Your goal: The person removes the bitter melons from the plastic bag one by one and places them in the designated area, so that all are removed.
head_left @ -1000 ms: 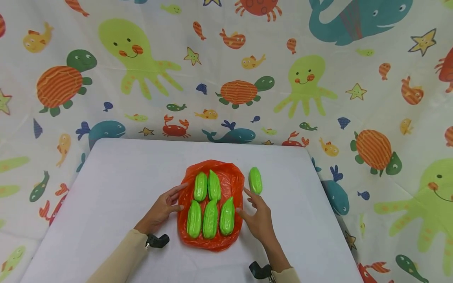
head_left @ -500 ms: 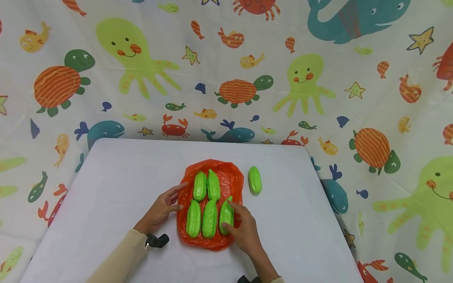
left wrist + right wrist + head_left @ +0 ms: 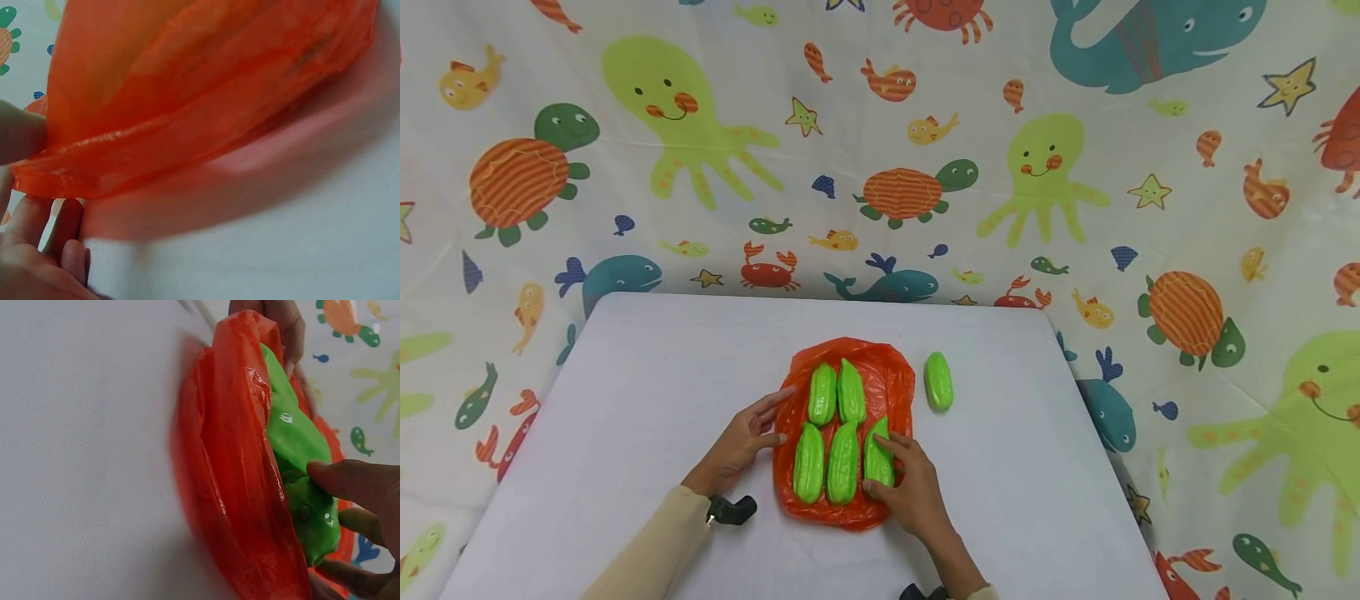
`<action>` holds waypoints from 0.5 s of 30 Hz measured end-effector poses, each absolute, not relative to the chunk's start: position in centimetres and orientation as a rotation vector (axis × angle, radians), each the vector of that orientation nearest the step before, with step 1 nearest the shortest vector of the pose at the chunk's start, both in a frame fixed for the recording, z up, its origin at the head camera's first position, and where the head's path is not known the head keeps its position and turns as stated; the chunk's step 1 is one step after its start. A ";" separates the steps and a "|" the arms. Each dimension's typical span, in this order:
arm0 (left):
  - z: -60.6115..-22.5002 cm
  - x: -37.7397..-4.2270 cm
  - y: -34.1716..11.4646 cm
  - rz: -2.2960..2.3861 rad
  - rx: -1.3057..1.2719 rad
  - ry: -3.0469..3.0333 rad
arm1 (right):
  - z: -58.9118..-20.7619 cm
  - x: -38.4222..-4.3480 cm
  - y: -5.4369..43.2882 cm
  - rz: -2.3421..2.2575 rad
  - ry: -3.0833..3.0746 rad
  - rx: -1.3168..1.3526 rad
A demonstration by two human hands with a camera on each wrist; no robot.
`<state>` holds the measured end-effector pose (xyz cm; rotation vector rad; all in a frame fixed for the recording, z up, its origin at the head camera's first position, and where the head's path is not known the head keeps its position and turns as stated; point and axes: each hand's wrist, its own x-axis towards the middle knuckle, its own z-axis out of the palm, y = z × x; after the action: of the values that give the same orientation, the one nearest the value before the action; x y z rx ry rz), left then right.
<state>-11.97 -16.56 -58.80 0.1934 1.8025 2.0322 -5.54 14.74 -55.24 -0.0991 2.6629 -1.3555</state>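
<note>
In the head view, a shallow container covered in crinkled red plastic (image 3: 887, 390) holds several glossy green, ridged, cucumber-like vegetables (image 3: 842, 467). My left hand (image 3: 739, 446) holds the container's left rim, thumb on top. The left wrist view has the red sheet (image 3: 187, 125) passing between that thumb and the fingers below. At the front right of the container, my right hand (image 3: 916, 492) pinches one green cucumber-like vegetable (image 3: 877, 462) between thumb and fingers. Up close in the right wrist view, my thumb (image 3: 350, 481) presses on its glossy side (image 3: 300, 440).
Another green vegetable (image 3: 938, 381) lies on the white-covered table (image 3: 1015, 467), right of the container. A curtain (image 3: 850, 100) printed with sea animals hangs behind the table's far edge.
My right hand has moved left from the container's right rim onto the front right vegetable and has taken hold of it. My left hand stays at the left rim.
</note>
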 end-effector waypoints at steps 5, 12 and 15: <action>-58.7 -11.9 -16.5 2.026 0.180 1.811 | -55.2 -5.7 15.0 -1.330 2.674 -0.097; -58.7 -11.8 -16.6 2.029 0.154 1.806 | -54.8 -5.9 15.5 -1.412 2.658 -0.076; -58.7 -11.8 -16.6 2.030 0.150 1.802 | -54.6 -6.1 15.8 -1.455 2.636 -0.063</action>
<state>-11.80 -16.58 -58.66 0.1504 1.8018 2.0295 -6.12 15.79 -54.58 -0.0629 2.6357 -1.4552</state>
